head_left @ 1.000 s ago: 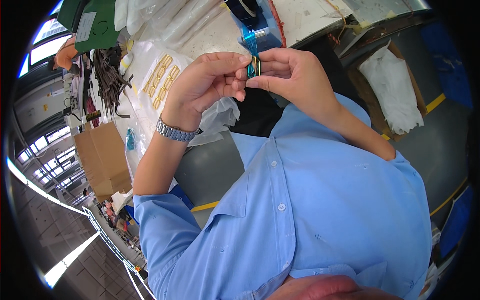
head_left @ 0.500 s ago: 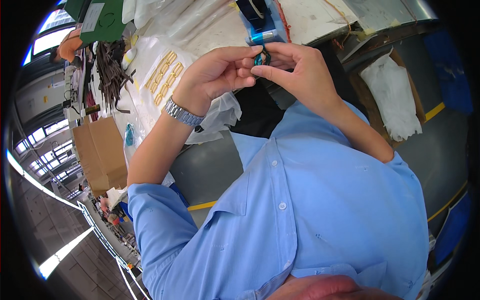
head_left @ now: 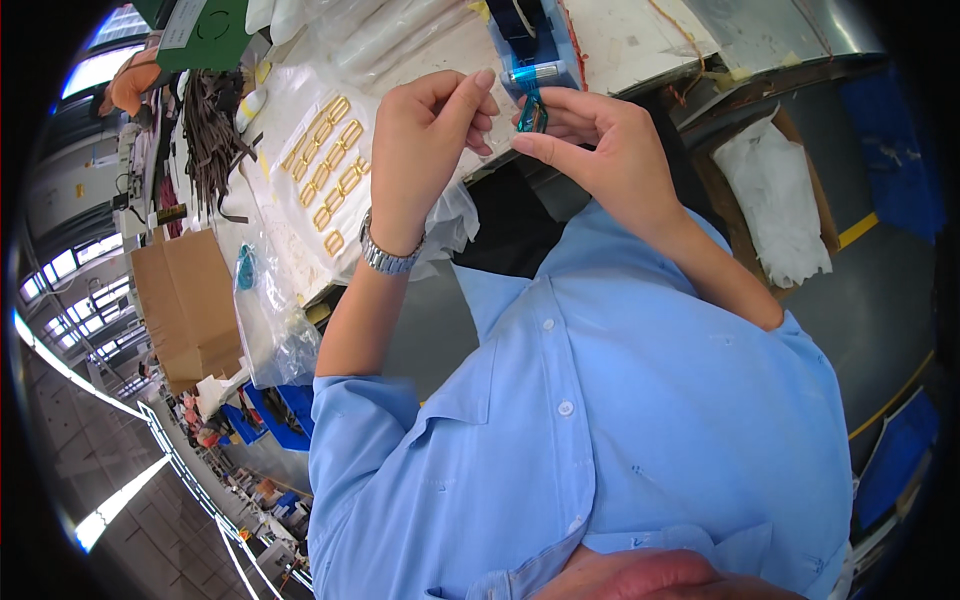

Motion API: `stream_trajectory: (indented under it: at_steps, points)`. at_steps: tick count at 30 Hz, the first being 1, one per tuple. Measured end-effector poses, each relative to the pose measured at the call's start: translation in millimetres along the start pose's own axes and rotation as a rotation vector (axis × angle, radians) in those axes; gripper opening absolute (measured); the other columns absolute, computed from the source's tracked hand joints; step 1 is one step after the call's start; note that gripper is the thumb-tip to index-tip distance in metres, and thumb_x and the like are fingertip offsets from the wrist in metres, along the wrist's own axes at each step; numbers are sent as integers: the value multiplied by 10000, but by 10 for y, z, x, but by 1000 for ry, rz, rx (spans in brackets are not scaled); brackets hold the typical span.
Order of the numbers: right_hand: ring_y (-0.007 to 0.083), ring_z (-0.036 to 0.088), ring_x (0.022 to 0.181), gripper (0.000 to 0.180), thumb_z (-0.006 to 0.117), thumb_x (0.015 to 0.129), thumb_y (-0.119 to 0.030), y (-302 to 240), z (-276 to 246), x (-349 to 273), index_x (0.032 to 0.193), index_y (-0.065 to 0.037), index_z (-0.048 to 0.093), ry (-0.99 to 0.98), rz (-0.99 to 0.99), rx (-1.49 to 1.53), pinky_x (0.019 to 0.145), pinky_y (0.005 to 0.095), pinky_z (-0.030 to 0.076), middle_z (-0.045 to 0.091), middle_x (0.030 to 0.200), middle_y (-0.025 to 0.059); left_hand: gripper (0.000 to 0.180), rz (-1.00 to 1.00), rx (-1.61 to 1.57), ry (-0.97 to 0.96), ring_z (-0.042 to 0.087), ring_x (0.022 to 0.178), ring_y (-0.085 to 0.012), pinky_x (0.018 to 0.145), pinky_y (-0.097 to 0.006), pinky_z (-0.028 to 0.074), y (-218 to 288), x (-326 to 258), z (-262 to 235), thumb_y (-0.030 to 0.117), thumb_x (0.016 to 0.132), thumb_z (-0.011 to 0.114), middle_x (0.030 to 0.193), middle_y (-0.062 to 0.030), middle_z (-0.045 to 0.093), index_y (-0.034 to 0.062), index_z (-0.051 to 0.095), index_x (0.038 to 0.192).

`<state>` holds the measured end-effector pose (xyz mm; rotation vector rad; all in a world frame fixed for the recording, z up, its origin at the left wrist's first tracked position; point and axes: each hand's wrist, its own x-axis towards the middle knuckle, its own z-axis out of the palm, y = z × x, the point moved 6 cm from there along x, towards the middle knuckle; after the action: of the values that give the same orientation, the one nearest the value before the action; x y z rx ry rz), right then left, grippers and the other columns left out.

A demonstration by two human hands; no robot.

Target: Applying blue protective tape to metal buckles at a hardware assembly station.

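Nearby, brown cardboard box (head_left: 185, 305), left.

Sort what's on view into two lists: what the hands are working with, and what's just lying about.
In hand:
left hand
right hand
small dark teal-edged piece pinched by the right hand's fingers
blue tape dispenser right behind it

Lying about:
rows of flat gold rectangular buckles
bundle of dark brown straps
brown cardboard box
clear plastic bags

Both your forearms rise from the lower edge, bare below rolled blue sleeves. Your left hand (head_left: 425, 150) is raised, fingers loosely curled, thumb and forefinger nearly meeting. Your right hand (head_left: 600, 150) faces it close by, fingertips pinched together.
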<state>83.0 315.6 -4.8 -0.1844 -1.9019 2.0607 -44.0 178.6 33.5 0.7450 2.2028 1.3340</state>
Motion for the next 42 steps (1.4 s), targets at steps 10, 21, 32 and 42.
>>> stream_trajectory:
  at_steps: [10, 21, 32, 42]
  points:
    - [86, 750, 898, 307, 808, 990, -165, 102, 49, 34, 1189, 66, 773, 13, 105, 254, 810, 225, 592, 810, 971, 69, 191, 480, 206, 325, 737, 766, -209, 717, -310, 585, 114, -612, 414, 5, 903, 812, 865, -89, 739, 8, 756, 1086]
    - [70, 706, 828, 339, 743, 1051, -260, 461, -25, -132, 1104, 72, 782, 62, 437, 315, 761, 228, 577, 784, 951, 55, 96, 447, 213, 191, 723, 679, -242, 622, -329, 553, -220, -437, 615, 43, 936, 772, 792, -110, 723, -7, 763, 1017]
    - [161, 683, 724, 254, 648, 1081, -168, 127, 157, -293, 1237, 15, 728, -128, -163, -337, 655, 323, 530, 736, 871, 157, 167, 10, -685, 142, 775, 774, -196, 707, -325, 651, -570, -950, 582, 72, 1086, 637, 906, -132, 768, -82, 699, 1106]
    - [116, 747, 876, 273, 643, 1098, -201, 204, 156, -298, 1192, 27, 760, -212, 303, 126, 795, 262, 592, 800, 967, 62, 219, -48, -850, 159, 736, 755, -193, 697, -361, 647, -667, -1091, 566, 131, 1111, 602, 921, -121, 744, -63, 705, 1116]
